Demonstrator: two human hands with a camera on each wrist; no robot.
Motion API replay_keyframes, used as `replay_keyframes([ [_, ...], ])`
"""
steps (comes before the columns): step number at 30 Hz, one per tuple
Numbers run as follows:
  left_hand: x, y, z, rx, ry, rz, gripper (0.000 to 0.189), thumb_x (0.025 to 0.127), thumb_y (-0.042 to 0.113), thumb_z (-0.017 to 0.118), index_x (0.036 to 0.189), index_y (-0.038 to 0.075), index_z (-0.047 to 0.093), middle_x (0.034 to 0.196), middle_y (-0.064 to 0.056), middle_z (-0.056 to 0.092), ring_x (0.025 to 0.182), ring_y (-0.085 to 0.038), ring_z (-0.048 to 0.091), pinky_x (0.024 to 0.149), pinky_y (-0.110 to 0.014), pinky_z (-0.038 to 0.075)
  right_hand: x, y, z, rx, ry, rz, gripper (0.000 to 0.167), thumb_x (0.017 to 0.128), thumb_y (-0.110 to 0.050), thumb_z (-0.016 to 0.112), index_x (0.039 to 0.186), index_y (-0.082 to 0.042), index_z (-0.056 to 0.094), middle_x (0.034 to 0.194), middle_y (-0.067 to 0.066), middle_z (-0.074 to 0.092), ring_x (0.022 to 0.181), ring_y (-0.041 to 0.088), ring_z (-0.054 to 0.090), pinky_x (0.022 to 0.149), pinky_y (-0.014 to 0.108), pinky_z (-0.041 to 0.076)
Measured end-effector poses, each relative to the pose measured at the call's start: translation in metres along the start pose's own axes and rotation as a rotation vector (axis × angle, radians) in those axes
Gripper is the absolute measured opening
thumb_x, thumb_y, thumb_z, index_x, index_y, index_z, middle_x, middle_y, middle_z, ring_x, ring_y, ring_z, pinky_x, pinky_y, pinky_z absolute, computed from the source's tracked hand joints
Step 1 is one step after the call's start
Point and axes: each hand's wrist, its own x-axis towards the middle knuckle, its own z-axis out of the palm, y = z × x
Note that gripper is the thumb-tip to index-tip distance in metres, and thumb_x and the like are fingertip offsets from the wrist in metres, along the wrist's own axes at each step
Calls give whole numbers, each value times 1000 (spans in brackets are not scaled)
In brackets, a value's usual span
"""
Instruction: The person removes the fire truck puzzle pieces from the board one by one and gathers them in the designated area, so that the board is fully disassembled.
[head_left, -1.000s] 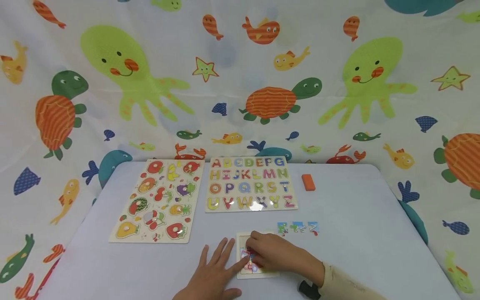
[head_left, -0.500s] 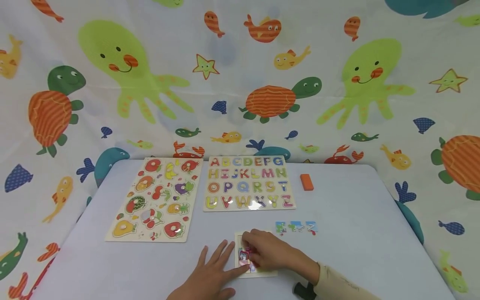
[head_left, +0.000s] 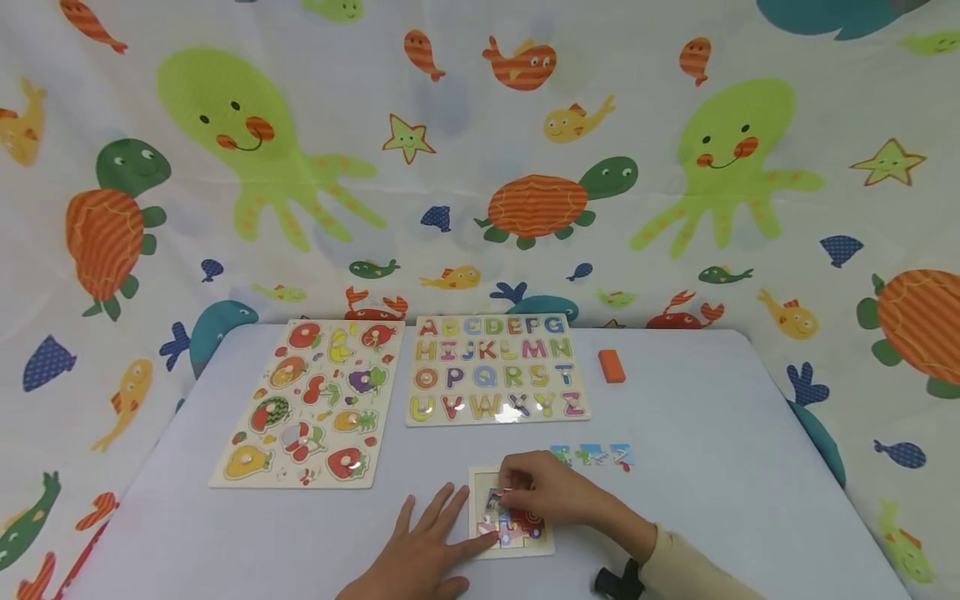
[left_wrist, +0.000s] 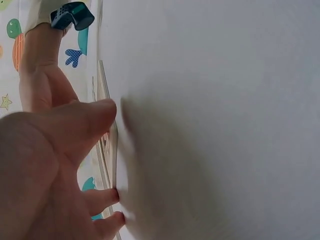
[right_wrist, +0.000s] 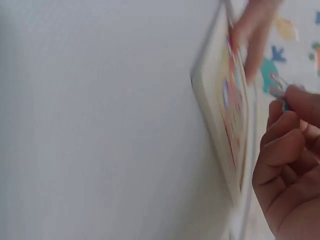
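Note:
A small square jigsaw tray (head_left: 525,553) with a pale wooden rim lies near the front of the table, its lower part filled with colourful pieces. My left hand (head_left: 420,550) lies spread at its left side, one straight finger reaching over the rim onto the lower pieces. Above the tray, my right hand (head_left: 551,492) pinches a small jigsaw piece (right_wrist: 278,86) between thumb and fingertips. In the right wrist view the piece is raised clear of the tray; its picture is hard to read. Several loose jigsaw pieces (head_left: 592,455) lie in a row behind the right hand.
A fruit puzzle board (head_left: 307,417) stands at the back left. Beside it lies an alphabet board (head_left: 495,375), with an orange block (head_left: 612,366) to its right. A sea-animal curtain (head_left: 450,167) hangs behind the table. A black wrist device (head_left: 619,581) sits at my right sleeve.
My right hand has drawn slightly up and right from the tray's pieces, uncovering more of the picture, including a red part. My left hand has kept its place.

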Motion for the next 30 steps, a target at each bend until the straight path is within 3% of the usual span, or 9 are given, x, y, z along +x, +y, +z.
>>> replay_keyframes([
  [5, 2, 2, -1, -12, -22, -19, 60, 91, 43, 75, 146, 50, 52, 165, -12, 30, 152, -39, 24, 111, -74, 26, -25, 16, -26, -46, 99, -3, 16, 91, -21, 79, 86, -21, 63, 76, -11, 56, 72, 4, 51, 63, 21, 43],
  [11, 1, 3, -2, -30, -17, -26, 59, 90, 42, 75, 145, 48, 54, 165, -13, 31, 151, -40, 25, 112, -74, 25, -49, 35, -41, -76, 162, 81, 22, 85, -16, 83, 85, -16, 62, 75, -9, 57, 69, 5, 51, 60, 21, 43],
  [17, 1, 3, 0, -54, -7, -25, 59, 90, 41, 76, 145, 47, 55, 165, -13, 31, 152, -40, 24, 112, -74, 24, -50, 43, -35, -181, 213, 85, 23, 85, -12, 83, 84, -17, 60, 74, -11, 55, 69, 4, 49, 59, 21, 44],
  [26, 0, 3, -1, -50, -2, -26, 60, 90, 40, 76, 145, 47, 54, 165, -14, 31, 152, -40, 24, 112, -74, 24, -47, 30, -26, -422, 305, 141, 24, 83, -13, 84, 81, -19, 61, 74, -12, 51, 70, 6, 47, 60, 23, 42],
  [30, -1, 2, -2, -33, 10, -18, 60, 90, 41, 76, 145, 47, 55, 164, -14, 32, 151, -40, 26, 111, -74, 26, -46, 21, -21, -585, 305, 114, 20, 82, -15, 86, 94, -16, 70, 91, -7, 60, 82, 9, 53, 65, 24, 50],
])
